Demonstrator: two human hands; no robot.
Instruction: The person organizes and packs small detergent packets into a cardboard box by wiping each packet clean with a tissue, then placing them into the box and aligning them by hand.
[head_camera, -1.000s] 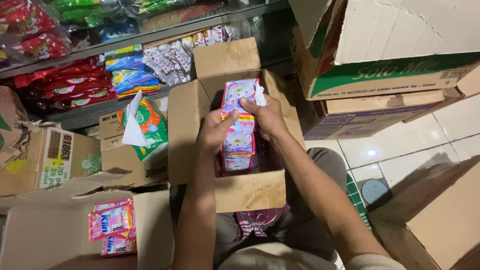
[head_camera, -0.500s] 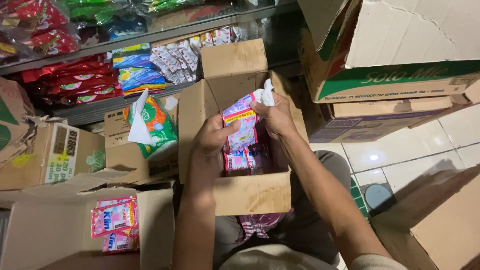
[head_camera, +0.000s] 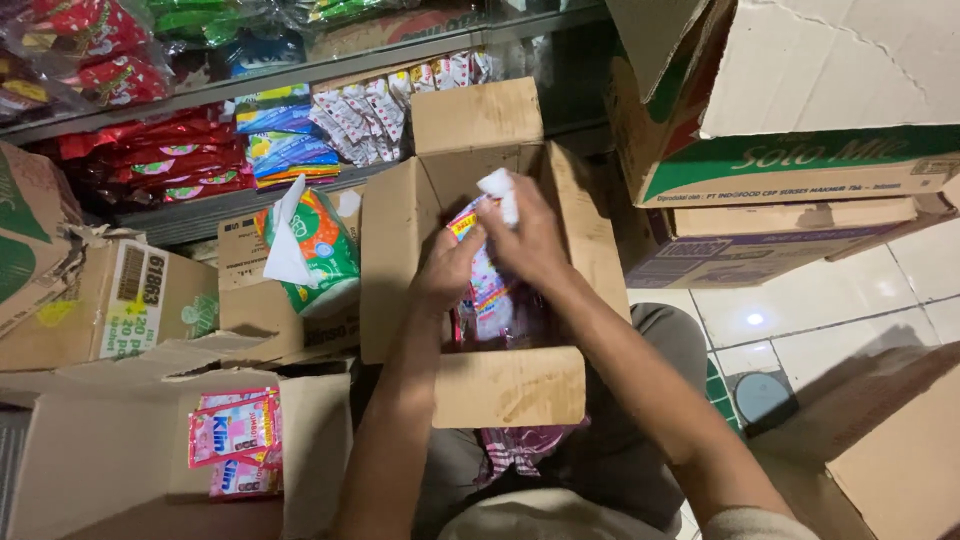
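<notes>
Inside the open brown cardboard box (head_camera: 480, 385) — a glossy pink strip of plastic sachets (head_camera: 487, 285).
Both hands grip it: left hand (head_camera: 447, 270) low, right hand (head_camera: 530, 240) pinching its crinkled white top; a green pouch (head_camera: 318, 250) stands beside the box.

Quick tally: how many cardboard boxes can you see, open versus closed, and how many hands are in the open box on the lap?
Open boxes: 4, lap box, sachet box, pouch box, top-right box
Closed boxes: 3
Hands in lap box: 2, left hand, right hand
Total: 7 boxes, 2 hands
</notes>
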